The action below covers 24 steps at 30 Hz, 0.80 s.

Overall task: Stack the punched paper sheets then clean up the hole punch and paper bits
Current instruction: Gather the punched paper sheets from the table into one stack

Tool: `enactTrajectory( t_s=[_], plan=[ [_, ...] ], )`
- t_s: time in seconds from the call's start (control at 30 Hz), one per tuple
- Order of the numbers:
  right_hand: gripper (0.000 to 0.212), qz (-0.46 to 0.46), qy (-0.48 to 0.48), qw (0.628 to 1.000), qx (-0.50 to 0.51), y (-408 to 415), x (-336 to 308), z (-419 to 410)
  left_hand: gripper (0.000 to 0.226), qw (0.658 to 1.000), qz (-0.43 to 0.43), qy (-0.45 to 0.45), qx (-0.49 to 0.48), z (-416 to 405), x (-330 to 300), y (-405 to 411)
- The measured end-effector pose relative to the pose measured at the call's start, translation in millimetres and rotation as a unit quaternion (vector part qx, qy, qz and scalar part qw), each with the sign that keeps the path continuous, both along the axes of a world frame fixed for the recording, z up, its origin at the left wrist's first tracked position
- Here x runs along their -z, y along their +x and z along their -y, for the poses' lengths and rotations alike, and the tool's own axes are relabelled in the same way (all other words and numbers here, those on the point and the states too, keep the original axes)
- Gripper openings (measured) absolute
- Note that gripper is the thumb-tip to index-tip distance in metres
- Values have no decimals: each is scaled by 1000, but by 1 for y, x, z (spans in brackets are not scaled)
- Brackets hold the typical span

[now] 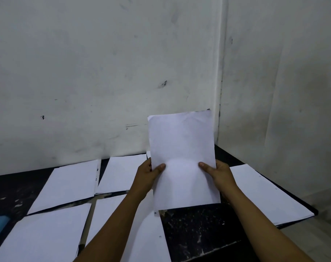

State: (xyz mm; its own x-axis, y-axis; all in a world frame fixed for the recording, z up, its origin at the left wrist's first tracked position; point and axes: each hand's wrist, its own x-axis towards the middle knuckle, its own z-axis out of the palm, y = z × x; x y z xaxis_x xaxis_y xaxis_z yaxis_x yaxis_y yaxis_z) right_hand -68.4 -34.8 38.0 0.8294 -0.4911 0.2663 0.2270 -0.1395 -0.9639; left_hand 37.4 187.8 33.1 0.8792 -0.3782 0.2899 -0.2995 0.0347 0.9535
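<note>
Above the dark table (pixel 198 233), the left hand (pixel 147 176) and right hand (pixel 220 174) pinch a lifted punched sheet (pixel 181 148) by its side edges (stacking is underway, I judge), which next wants laying squarely onto a neighbouring sheet (pixel 121 173)

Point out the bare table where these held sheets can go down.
Bare patch: dark table under the held sheets, between the near sheet with holes and the right sheet. The left half is crowded with sheets; only narrow gaps there. Both the left hand and the right hand grip the held sheets.

Head-height view down over table (pixel 198 233)
</note>
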Motion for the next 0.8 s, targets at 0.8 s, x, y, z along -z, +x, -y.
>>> enactTrajectory(
  t_s=[0.8],
  plan=[
    [30, -130, 24, 966, -223, 103, 6, -234, 28, 966, -231, 41, -108, -285, 1, -3]
  ],
)
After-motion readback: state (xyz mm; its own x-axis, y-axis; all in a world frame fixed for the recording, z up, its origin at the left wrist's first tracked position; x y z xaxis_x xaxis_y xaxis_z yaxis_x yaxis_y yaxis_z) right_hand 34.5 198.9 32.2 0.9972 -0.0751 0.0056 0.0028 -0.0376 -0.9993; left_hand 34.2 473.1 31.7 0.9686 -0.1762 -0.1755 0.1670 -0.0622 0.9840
